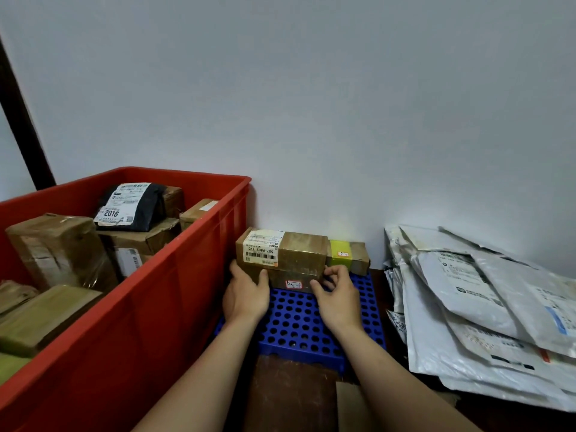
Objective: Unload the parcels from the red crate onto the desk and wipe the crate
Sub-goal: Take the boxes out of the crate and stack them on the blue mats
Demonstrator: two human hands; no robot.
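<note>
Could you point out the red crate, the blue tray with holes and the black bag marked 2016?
red crate (174,291), head view, outer side wall.
blue tray (296,332), head view, bare holed top near its front.
black bag (148,212), head view, dark plastic beside its label.

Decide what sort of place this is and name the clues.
Probably a parcel sorting room: a red crate packed with taped, labelled parcels, a heap of mailer bags, and the left hand and right hand holding a box on a blue tray.
</note>
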